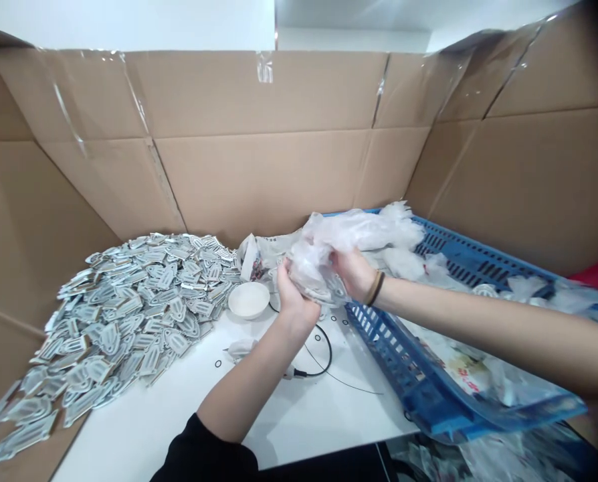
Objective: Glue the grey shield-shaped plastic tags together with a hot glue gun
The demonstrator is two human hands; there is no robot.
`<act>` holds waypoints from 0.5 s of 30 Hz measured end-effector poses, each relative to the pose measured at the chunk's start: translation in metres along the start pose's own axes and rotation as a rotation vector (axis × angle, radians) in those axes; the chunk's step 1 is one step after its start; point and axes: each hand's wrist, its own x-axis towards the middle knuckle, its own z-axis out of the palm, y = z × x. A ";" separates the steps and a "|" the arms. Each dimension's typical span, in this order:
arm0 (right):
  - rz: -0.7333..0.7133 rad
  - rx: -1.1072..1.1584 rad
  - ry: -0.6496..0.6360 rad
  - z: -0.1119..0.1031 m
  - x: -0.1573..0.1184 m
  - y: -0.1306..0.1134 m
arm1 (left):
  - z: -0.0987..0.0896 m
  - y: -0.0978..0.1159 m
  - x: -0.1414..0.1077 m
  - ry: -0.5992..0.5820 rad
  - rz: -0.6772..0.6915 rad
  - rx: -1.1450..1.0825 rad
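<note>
Near the middle of the view, both hands hold a clear plastic bag (312, 268) up over the table. My left hand (296, 298) is curled round its lower left side. From the right, my right hand (354, 273) grips the bag, its fingertips partly hidden in the plastic. What lies inside the bag is hard to make out. Behind it, more crumpled plastic bags (364, 227) are heaped at the basket's far left corner. A small white bowl (249, 300) stands to the left of my left hand.
A large pile of grey-white flat pieces with slots (143, 301) covers the left. The blue plastic basket (429, 395) with bags in it occupies the right. A black cable (324, 361) and small black rings (217, 363) lie on the white table (329, 415). Cardboard walls (279, 161) surround it.
</note>
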 end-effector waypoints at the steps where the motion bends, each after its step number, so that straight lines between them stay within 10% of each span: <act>1: 0.030 0.049 0.024 0.002 0.003 -0.003 | 0.000 0.003 0.002 0.024 0.015 -0.021; 8: 0.182 0.292 -0.034 -0.006 0.015 -0.020 | -0.009 0.009 0.016 0.009 0.044 0.029; 15: -0.085 -0.085 0.048 -0.017 0.066 -0.005 | -0.007 0.009 0.012 0.004 -0.042 0.016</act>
